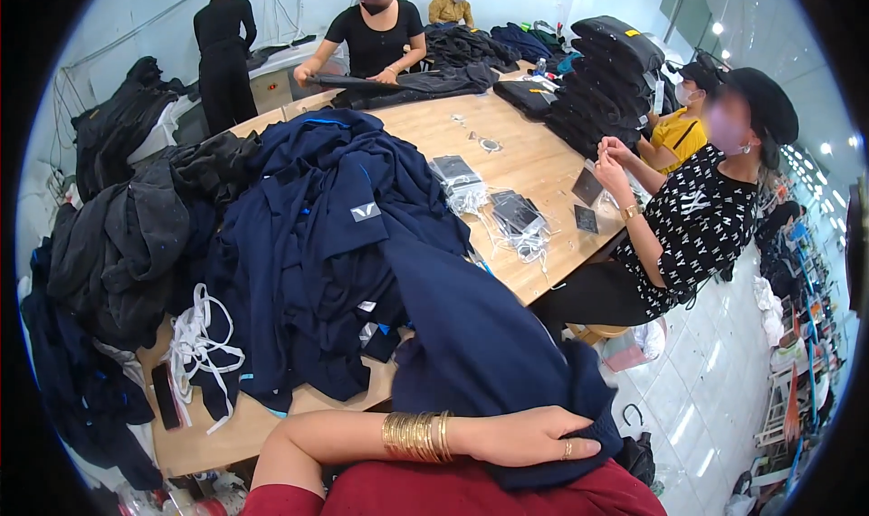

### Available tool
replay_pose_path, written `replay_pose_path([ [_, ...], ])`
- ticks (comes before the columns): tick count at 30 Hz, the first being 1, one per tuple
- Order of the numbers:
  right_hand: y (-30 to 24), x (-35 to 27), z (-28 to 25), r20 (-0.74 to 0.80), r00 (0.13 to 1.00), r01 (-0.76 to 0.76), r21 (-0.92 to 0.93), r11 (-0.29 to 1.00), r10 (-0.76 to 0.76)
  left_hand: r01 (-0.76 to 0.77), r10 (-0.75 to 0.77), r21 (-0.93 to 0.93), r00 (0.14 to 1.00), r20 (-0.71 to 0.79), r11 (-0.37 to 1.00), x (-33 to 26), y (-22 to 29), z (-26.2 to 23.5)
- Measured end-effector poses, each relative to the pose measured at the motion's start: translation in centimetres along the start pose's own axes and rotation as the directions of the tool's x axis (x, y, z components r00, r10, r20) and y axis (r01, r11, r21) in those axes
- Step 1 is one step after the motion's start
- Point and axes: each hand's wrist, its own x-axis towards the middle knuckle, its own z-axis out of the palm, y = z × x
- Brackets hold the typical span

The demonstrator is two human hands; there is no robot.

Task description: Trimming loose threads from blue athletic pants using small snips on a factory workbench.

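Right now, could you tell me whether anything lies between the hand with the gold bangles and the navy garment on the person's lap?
Nothing visible does: the left hand rests directly on the navy garment, fingers curled over its lower edge. The right hand is not in view.

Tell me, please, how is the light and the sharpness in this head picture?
Head view: even indoor light, soft shadows; ceiling lamps glare at the right rim; table edges bend from the fisheye; black corners; the left hand on the navy garment looks sharp.
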Motion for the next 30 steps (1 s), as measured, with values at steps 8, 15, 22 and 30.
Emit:
replay_pose_path([
  [8,-4.7,8.4,-6.0,0.079,0.950,0.293,0.117,0.949,-0.303,-0.391,-0.155,-0.549,0.694,-0.703,0.739,-12.3,-5.6,-10.3],
  [15,-9.8,8.9,-6.3,-0.201,0.838,0.463,-0.228,0.856,-0.507,0.254,-0.078,0.028,0.398,-0.914,0.967,-10.8,-12.2,-3.6],
  [22,-10.0,7.1,-19.0,0.179,0.965,0.252,-0.417,0.873,-0.194,0.652,0.029,0.250,0.330,-0.944,0.716,-16.0,-12.6,-9.5],
  [30,1.3,0.1,-30.9,-0.021,0.810,-0.567,0.226,0.792,0.586,-0.187,-0.552,-0.748,0.567,-0.612,0.637,-20.5,-9.6,-10.7],
])
